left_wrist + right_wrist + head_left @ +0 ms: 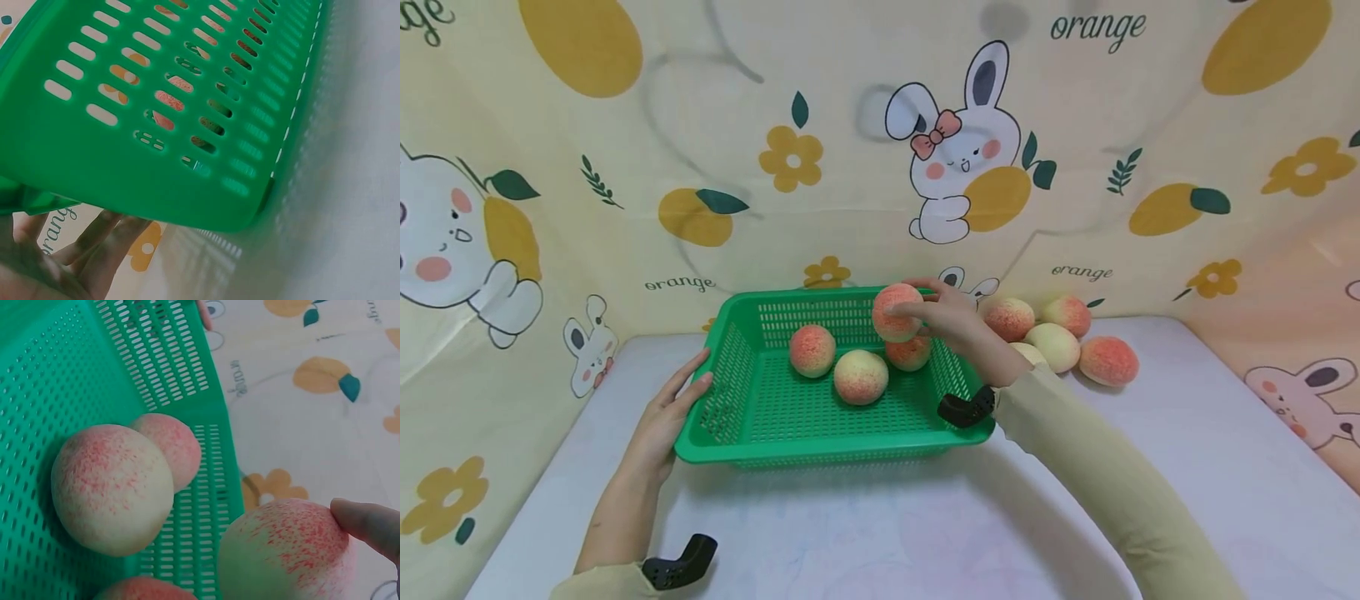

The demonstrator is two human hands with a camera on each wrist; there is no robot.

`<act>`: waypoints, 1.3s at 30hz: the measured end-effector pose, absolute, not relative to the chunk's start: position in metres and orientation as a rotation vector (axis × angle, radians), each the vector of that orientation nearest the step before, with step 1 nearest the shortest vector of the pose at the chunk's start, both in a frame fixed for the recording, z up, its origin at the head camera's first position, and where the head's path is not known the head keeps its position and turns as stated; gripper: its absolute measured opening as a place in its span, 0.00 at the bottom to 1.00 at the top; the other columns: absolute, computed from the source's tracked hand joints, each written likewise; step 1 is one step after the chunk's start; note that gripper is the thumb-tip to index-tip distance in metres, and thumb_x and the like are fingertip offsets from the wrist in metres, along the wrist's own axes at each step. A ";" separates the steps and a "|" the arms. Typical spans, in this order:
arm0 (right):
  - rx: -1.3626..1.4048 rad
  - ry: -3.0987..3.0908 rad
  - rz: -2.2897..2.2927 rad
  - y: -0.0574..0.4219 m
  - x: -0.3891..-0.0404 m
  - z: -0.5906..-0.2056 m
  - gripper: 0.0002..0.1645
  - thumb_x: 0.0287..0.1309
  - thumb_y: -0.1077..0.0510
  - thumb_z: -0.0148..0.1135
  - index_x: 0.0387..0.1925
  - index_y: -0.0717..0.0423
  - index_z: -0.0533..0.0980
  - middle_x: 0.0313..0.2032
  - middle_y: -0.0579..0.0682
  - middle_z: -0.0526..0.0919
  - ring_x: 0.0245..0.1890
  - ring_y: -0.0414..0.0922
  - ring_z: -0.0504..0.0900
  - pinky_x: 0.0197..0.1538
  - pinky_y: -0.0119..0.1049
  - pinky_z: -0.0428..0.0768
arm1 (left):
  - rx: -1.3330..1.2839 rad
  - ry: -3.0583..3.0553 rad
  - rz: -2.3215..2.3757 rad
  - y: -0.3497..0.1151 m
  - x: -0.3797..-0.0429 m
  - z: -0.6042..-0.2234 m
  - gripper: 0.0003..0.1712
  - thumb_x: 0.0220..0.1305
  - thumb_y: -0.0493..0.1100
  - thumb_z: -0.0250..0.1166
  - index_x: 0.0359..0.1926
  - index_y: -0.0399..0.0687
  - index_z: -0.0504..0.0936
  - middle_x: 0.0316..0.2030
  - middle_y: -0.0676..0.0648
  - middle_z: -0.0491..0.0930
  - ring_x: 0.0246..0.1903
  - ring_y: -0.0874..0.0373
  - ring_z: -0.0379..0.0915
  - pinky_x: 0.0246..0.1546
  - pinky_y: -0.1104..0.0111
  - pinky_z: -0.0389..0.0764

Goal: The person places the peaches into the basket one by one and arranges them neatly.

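My right hand (951, 318) grips a pinkish peach (897, 312) above the right rear part of a green plastic basket (842, 446). The same held peach (287, 553) fills the lower right of the right wrist view, with one fingertip on it. Inside the basket lie three more: a red peach (812, 351), a pale yellow peach (861, 377) and an orange-red peach (910, 353) partly behind the held one. At the basket's left rim rests my left hand (658, 425), fingers fairly straight along the outside. In the left wrist view, the left hand (75, 262) is below the slotted wall.
To the right of the basket, a group of several peaches (1052, 346) sits on the white table (1180, 467), partly behind my right forearm. A patterned cloth (850, 167) with rabbits and oranges hangs at the back. Each wrist wears a black device (681, 564).
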State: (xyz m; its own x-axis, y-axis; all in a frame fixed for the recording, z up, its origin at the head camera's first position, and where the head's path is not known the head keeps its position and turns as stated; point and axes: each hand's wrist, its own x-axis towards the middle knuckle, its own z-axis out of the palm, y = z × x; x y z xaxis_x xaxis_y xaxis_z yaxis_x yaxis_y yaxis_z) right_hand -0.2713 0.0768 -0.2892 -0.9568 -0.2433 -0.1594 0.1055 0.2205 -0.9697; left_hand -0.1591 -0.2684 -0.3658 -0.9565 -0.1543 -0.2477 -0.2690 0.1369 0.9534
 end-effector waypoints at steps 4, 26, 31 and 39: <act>-0.141 2.207 -1.782 0.067 -0.275 -0.293 0.38 0.57 0.59 0.65 0.67 0.57 0.61 0.58 0.60 0.71 0.47 0.48 0.74 0.56 0.46 0.75 | -0.430 2.293 1.968 -0.268 -0.160 -0.367 0.35 0.68 0.64 0.51 0.73 0.74 0.52 0.76 0.48 0.40 0.42 0.72 0.69 0.38 0.78 0.78; -0.064 2.159 -1.699 0.027 -0.293 -0.308 0.40 0.58 0.60 0.64 0.69 0.54 0.57 0.67 0.58 0.61 0.63 0.57 0.68 0.57 0.55 0.75 | -0.456 2.293 1.979 -0.264 -0.161 -0.364 0.34 0.68 0.63 0.52 0.73 0.75 0.53 0.76 0.50 0.43 0.51 0.65 0.64 0.40 0.80 0.76; -0.049 2.145 -1.670 0.023 -0.295 -0.309 0.40 0.62 0.59 0.61 0.71 0.52 0.53 0.68 0.60 0.57 0.64 0.58 0.67 0.54 0.53 0.77 | -0.460 2.283 1.988 -0.264 -0.160 -0.364 0.34 0.68 0.64 0.52 0.73 0.75 0.53 0.76 0.50 0.43 0.49 0.67 0.65 0.40 0.80 0.76; -0.036 2.124 -1.595 0.025 -0.294 -0.313 0.40 0.65 0.57 0.58 0.72 0.51 0.51 0.70 0.59 0.55 0.63 0.57 0.68 0.49 0.46 0.82 | -0.466 2.283 1.988 -0.266 -0.159 -0.364 0.35 0.68 0.64 0.52 0.73 0.75 0.53 0.76 0.49 0.43 0.44 0.72 0.68 0.39 0.79 0.77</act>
State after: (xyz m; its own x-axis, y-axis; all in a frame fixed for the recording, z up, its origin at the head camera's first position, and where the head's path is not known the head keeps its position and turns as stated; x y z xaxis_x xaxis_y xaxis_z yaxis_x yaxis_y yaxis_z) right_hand -0.2943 0.0247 -0.3127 -0.8840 -0.3008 -0.3579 0.2597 0.3205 -0.9110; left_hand -0.1595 -0.2664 -0.3644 -0.9507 -0.1756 -0.2558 -0.2775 0.1127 0.9541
